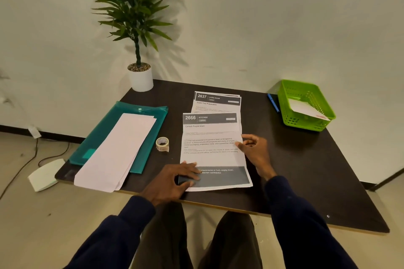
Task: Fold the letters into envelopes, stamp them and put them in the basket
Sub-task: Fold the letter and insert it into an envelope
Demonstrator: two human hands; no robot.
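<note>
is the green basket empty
No, a white envelope with a red mark lies inside the green basket.

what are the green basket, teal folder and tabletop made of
Green basket: moulded plastic, slightly glossy; its rigid walls have rows of regular slots.
Teal folder: thin plastic sheet, shiny and seemingly translucent; a press stud shows on its flap.
Tabletop: probably laminated board with a dark matt face; a pale core shows along the near edge.
</note>
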